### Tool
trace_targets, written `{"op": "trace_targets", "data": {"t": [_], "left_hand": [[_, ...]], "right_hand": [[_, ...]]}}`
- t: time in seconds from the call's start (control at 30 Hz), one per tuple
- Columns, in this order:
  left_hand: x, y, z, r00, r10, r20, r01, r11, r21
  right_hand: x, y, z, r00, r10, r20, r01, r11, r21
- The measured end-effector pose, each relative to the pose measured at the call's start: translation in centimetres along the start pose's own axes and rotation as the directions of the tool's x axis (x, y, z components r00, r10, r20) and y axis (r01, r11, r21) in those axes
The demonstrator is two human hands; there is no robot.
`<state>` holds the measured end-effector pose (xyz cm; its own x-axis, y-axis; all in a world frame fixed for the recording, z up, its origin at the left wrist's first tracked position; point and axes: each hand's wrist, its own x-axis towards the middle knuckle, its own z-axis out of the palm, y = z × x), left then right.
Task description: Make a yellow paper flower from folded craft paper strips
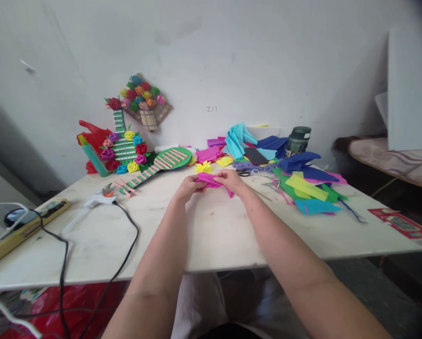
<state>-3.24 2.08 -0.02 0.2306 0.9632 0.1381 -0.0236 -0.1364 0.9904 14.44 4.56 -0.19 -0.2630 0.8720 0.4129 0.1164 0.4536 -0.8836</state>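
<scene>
Between both hands, just above the white table [161, 245], is a piece of magenta crepe paper [209, 179]. My left hand [190, 185] is closed on its left side, thumb on top. My right hand [229, 180] pinches its right side, and a strip of the paper hangs below these fingers. Right behind the hands lies a yellow paper flower [204, 167]. Black-handled scissors [244, 173] rest beyond my right hand, partly hidden. A green guitar-shaped piece with pink strips [172, 159] lies to the left of the flower.
At the left are a glue gun [101, 200] with its black cord [135, 235] and a power strip [30, 230]. A flower-trimmed guitar shape [124, 146] stands behind. Coloured paper [306, 186], a phone [256, 156] and a dark bottle [297, 140] are on the right.
</scene>
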Motion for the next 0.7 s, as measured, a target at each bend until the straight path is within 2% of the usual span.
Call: {"op": "trace_targets", "data": {"t": [0.27, 0.47, 0.57, 0.7], "left_hand": [[-0.5, 0.6, 0.2, 0.998, -0.015, 0.065, 0.017, 0.999, -0.037], [-0.5, 0.9, 0.1, 0.989, -0.025, 0.147, 0.052, 0.983, -0.177], [-0.4, 1.0, 0.1, 0.993, -0.052, 0.101, 0.075, 0.969, -0.235], [-0.1, 0.9, 0.3, 0.995, -0.099, 0.019, 0.101, 0.969, -0.225]], "right_hand": [[-0.4, -0.5, 0.0, 0.998, 0.051, 0.041, -0.051, 0.999, 0.008], [-0.3, -0.4, 0.1, 0.996, 0.074, 0.038, -0.075, 0.997, 0.029], [-0.4, -0.7, 0.1, 0.996, 0.084, 0.044, -0.085, 0.996, 0.016], [-0.7, -1.2, 0.0, 0.996, 0.076, 0.052, -0.076, 0.997, -0.01]]}}
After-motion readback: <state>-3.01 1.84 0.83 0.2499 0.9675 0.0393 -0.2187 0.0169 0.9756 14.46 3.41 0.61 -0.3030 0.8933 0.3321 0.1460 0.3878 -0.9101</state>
